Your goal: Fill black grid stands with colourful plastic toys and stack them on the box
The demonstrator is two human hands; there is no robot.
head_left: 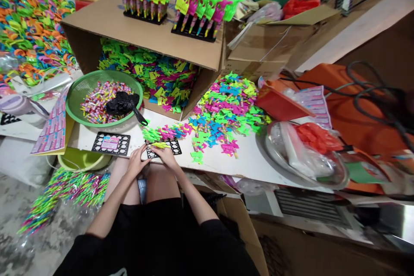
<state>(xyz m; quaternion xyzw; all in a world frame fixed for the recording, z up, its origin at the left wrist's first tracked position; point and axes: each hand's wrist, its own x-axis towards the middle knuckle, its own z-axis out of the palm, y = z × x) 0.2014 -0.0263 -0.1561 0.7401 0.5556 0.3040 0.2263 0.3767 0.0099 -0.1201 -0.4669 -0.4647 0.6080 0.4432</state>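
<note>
Near the table's front edge, my left hand (137, 161) rests at the left end of a black perforated tray (175, 147), its fingers bent against the tray. My right hand (166, 156) is closed on a yellow plastic piece (161, 145) above the same tray. Just behind both hands lies a row of colourful pieces (168, 132), green, pink and blue. To the right spreads a loose pile of similar pieces (223, 108). Left of my hands lies another black perforated tray (123, 144) with a pink and blue card (110, 142) on it. Whatever my left fingertips touch is too small to tell.
A green basket (74, 110) of small wrapped items stands at the left. Behind the hands, an open cardboard box (142, 30) holds more pieces and bears two filled racks. At the right sits a bowl (274, 161) with plastic bags.
</note>
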